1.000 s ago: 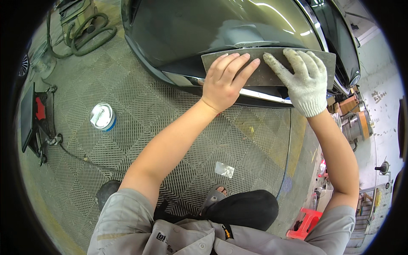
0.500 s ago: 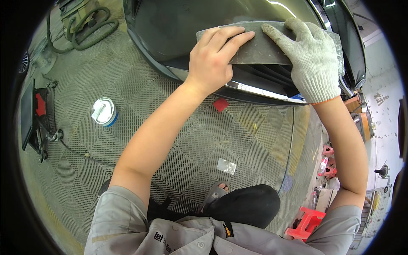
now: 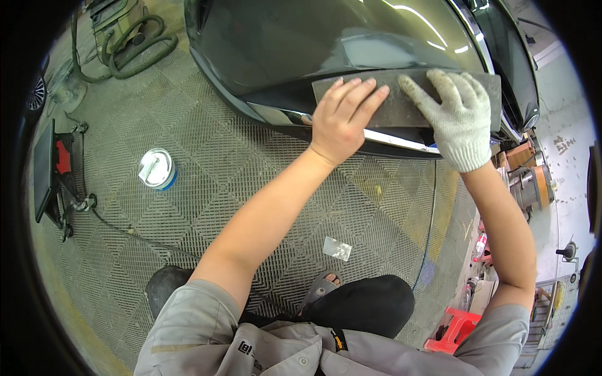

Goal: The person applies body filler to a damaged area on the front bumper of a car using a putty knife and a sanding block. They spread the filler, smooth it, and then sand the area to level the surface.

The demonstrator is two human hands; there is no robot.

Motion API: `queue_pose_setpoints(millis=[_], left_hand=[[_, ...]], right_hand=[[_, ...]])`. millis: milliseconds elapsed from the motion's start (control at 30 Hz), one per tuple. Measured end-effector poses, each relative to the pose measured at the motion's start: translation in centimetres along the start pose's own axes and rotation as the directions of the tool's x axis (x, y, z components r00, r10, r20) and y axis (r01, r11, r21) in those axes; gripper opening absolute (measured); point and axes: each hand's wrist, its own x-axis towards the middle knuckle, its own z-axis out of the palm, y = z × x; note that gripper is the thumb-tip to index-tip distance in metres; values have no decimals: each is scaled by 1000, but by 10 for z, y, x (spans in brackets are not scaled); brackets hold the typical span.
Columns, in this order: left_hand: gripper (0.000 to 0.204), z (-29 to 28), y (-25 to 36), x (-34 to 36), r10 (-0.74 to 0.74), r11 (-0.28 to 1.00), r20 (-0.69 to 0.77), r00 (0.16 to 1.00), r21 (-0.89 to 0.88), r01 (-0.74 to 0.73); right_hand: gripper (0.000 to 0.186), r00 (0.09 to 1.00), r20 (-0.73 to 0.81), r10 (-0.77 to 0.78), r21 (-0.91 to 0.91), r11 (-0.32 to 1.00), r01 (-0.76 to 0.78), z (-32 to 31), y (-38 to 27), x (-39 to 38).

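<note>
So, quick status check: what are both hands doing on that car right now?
Left hand bare, right hand gloved, both flat on grey sanding sheet. Sheet pressed against dark car panel. Nothing in the way.

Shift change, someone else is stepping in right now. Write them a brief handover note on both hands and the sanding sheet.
Left hand: bare, flat on the left part of the grey abrasive sheet, fingers spread, pressing it to the dark car body panel.
Right hand: in a white knit glove, flat on the right part of the same sheet.
The sheet lies just above the chrome trim strip.
Round tin stands on the grid floor, to the left.
Done: sheet is in place on the panel. How much is sanded cannot be told.
Left: unclear from this view.
</note>
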Motion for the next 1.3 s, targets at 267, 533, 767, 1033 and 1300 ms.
queue_pose_setpoints(millis=[267,533,767,1033,1300], left_hand=[[72,-42,-15,44,1,997,65,998,-77,4],[76,-63,-41,78,-52,993,197,979,-97,73],[78,-58,-36,52,-143,980,211,967,-108,169],[73,-36,-25,19,-68,997,118,991,-32,72],[57,-40,11,6,-23,990,221,975,-133,54]], right_hand=[[53,997,48,53,-8,999,-53,-38,10,34],[69,967,227,119,-33,993,-114,-40,8,81],[64,971,218,95,64,992,-112,-32,0,73],[58,996,64,55,12,998,-56,-15,-9,31],[52,986,147,82,130,986,-101,-35,-20,-2]])
